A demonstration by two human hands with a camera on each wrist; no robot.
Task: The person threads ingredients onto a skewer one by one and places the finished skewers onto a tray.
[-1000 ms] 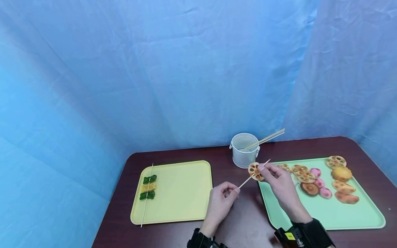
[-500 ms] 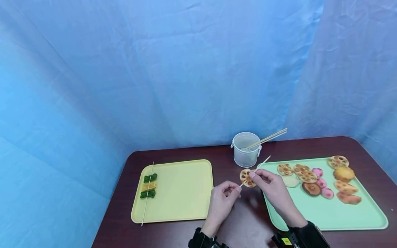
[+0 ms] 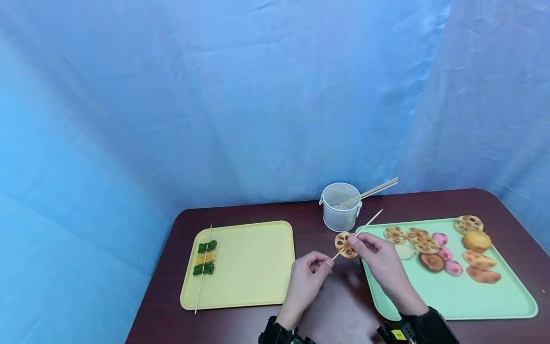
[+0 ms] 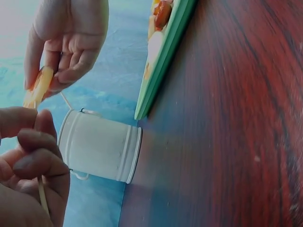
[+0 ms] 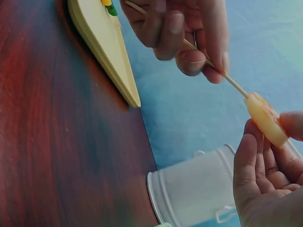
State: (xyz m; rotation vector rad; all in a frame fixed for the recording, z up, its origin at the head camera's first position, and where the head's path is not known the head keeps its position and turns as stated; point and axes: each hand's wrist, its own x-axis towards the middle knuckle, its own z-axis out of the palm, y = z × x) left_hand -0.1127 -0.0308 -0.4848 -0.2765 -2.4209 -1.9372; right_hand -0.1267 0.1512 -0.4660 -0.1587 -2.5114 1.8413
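A lotus root slice (image 3: 342, 245) is threaded on a thin wooden skewer (image 3: 371, 221), whose pointed end sticks out past it to the upper right. My left hand (image 3: 306, 281) pinches the skewer below the slice; in the right wrist view its fingers curl round the stick (image 5: 235, 86). With thumb and fingers, my right hand (image 3: 384, 267) pinches the slice by its edge. The left wrist view shows the slice (image 4: 41, 86) edge-on, close to the left fingertips. Both hands are above the table between two trays.
To the left, a yellow tray (image 3: 253, 267) bears a finished-looking skewer with green and yellow pieces (image 3: 205, 258). The green tray (image 3: 481, 306) at right holds lotus slices, a mushroom (image 3: 431, 262), pink pieces (image 3: 445, 253) and other food pieces. Behind stands a white bucket (image 3: 339, 217) with skewers.
My right hand has slid the lotus root slice down the skewer toward my left hand. More of the pointed end now shows beyond the slice. The left hand has hardly moved.
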